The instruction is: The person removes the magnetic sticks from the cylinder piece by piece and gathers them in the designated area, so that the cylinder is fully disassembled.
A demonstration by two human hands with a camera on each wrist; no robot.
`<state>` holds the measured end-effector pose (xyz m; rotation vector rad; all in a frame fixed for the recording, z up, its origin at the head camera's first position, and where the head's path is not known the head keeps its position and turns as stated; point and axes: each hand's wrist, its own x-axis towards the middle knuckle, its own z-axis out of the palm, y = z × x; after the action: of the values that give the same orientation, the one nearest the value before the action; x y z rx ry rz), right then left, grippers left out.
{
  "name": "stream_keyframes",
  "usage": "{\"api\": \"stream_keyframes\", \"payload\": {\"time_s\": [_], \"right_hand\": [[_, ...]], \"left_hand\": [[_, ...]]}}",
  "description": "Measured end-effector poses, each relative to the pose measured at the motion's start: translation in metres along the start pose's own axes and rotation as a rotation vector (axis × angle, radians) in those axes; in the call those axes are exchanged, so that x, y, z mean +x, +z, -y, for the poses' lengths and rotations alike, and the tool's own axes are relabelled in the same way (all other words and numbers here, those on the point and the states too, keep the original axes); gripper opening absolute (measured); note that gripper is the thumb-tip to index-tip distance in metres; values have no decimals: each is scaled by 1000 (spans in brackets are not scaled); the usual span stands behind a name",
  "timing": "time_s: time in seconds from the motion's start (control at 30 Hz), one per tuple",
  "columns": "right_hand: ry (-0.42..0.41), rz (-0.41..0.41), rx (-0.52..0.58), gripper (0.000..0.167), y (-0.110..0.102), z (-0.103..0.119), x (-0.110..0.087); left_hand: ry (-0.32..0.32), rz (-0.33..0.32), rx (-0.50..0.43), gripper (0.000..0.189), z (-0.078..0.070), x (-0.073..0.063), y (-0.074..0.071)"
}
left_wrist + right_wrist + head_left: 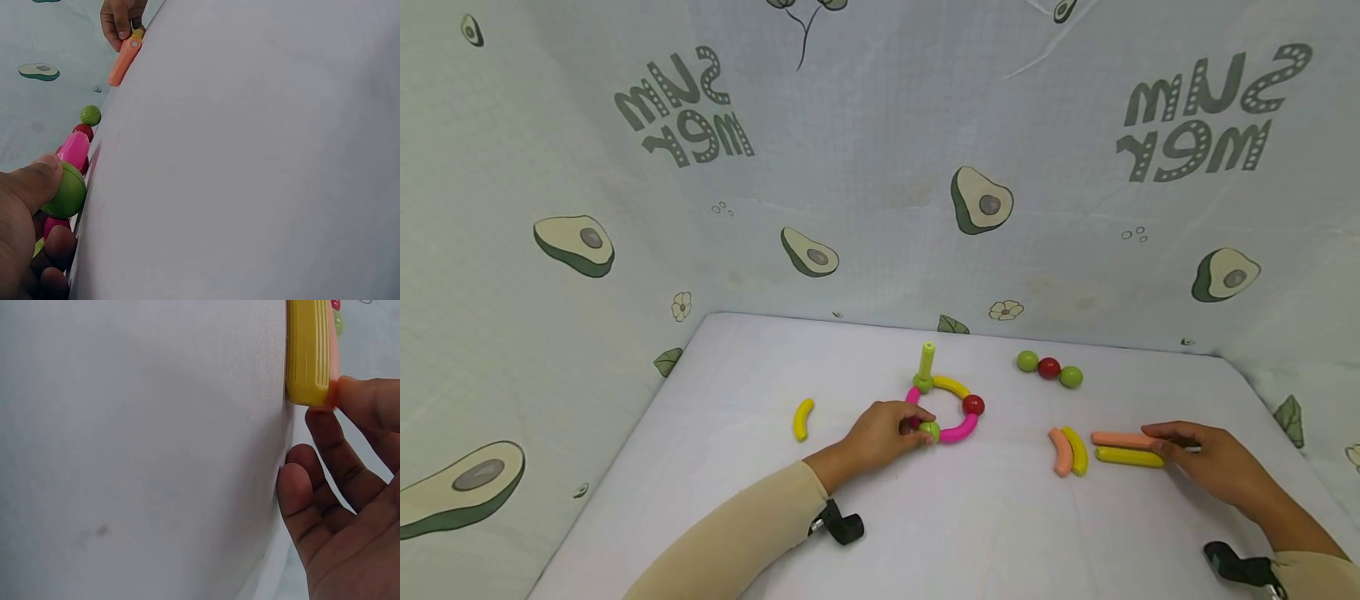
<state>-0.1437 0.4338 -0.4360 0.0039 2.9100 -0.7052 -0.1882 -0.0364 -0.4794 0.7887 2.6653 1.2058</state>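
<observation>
My left hand [883, 435] pinches a green ball [69, 192] between thumb and fingers. That ball is part of a ring of toy pieces, joined to a curved pink piece [958, 432]. A red ball [973, 405], a curved yellow piece [952, 385] and a second green ball [922, 382] continue the ring; a light-green straight stick [927, 358] points away from that second ball. On the right, my right hand [1213, 462] pinches the near end of a straight peach stick [1116, 439]. Alongside it lies a straight yellow stick [307, 353].
Left of the ring lies a curved yellow piece [802, 419]. A curved peach piece [1061, 452] and another curved yellow piece [1076, 451] lie left of the straight sticks. Farther back, a red ball [1048, 367] sits between two green balls. A printed cloth [887, 250] hangs behind the table.
</observation>
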Motion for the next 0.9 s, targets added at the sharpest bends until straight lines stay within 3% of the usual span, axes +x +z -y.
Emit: {"api": "stream_keyframes", "payload": {"time_s": [0.17,0.53,0.9], "right_hand": [[19,15,12,44,-2,2,1],[48,19,26,57,0,0,2],[36,68,-71,73,-6,12,6]], "left_hand": [[4,1,0,29,0,0,-1],[-9,11,-1,29,-1,0,0],[21,7,-17,30,1,0,-2]]}}
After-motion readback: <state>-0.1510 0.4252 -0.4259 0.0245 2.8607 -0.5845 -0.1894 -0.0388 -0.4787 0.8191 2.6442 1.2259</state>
